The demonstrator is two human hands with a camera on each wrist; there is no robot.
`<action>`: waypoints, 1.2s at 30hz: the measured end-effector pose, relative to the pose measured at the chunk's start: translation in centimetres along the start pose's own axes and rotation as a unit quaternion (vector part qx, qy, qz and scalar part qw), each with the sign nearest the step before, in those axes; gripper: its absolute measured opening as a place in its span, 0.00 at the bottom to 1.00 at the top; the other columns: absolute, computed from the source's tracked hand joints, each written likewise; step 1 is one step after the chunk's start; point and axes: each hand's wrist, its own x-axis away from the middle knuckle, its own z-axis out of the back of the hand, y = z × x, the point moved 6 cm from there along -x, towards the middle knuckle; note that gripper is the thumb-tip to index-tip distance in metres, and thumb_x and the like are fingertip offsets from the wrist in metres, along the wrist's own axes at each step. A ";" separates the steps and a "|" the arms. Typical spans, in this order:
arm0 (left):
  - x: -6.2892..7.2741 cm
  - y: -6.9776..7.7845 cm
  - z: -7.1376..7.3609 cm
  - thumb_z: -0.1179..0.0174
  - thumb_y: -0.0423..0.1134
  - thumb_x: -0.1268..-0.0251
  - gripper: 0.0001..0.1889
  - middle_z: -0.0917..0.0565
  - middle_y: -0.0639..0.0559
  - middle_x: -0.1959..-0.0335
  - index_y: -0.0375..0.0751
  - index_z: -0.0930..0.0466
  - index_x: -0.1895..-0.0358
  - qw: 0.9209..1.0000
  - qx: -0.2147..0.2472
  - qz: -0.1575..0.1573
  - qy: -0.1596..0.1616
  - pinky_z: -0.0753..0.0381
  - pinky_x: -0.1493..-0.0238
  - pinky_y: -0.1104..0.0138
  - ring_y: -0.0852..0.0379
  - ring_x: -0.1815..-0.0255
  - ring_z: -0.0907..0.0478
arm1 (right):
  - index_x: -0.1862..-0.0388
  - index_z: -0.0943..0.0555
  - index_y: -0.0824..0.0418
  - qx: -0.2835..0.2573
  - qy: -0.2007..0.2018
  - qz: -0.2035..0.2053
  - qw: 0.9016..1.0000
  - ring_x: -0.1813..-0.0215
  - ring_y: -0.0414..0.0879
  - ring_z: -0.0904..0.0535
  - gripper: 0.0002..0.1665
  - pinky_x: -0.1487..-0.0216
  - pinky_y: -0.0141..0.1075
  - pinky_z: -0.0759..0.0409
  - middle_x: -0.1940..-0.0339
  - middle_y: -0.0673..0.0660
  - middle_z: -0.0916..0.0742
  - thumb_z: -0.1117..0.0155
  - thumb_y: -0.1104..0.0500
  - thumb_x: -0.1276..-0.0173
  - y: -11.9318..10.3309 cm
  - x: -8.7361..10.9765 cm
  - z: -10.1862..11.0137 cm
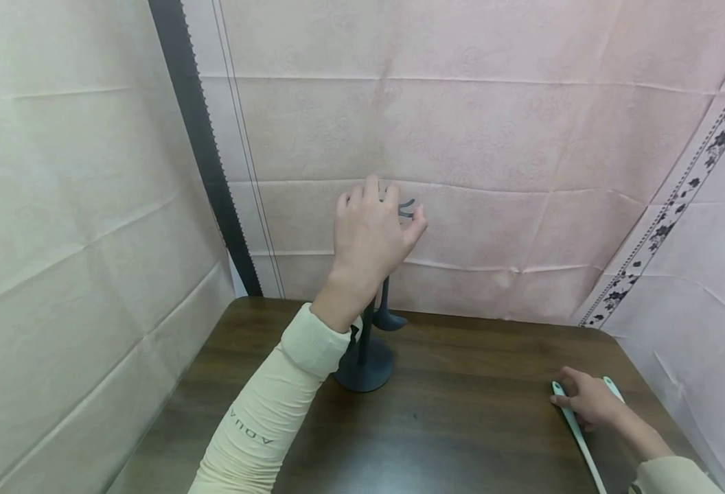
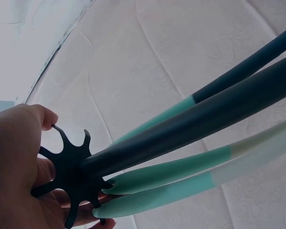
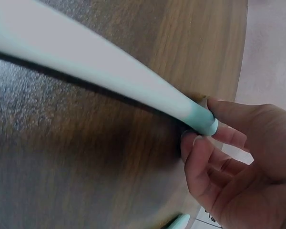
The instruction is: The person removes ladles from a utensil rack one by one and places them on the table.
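Note:
A dark utensil stand with a round base stands on the table. My left hand is over its top, thumb and fingertips spread round the star-shaped hook ring. Mint-ended handles hang from the ring, one with a dark shaft and two with pale shafts. A dark ladle-like head shows behind the pole; the other utensil heads are hidden. At the table's right side my right hand pinches the mint end of a pale utensil handle lying there; its head is out of view.
A second mint handle lies just right of the right hand. The brown wooden table has rounded far corners. Pale cloth hangs close behind it and on both sides.

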 end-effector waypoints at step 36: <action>-0.1 1.0 0.6 0.50 0.58 0.25 0.23 0.14 0.51 0.51 0.48 0.11 0.52 0.996 -0.061 0.033 -0.062 0.19 0.56 0.60 0.46 0.56 0.22 | 0.39 0.18 0.63 0.234 0.279 0.228 0.903 0.57 0.64 0.15 0.32 0.70 0.58 0.17 0.51 0.67 0.14 0.25 0.43 0.32 -17.6 5.1 7.0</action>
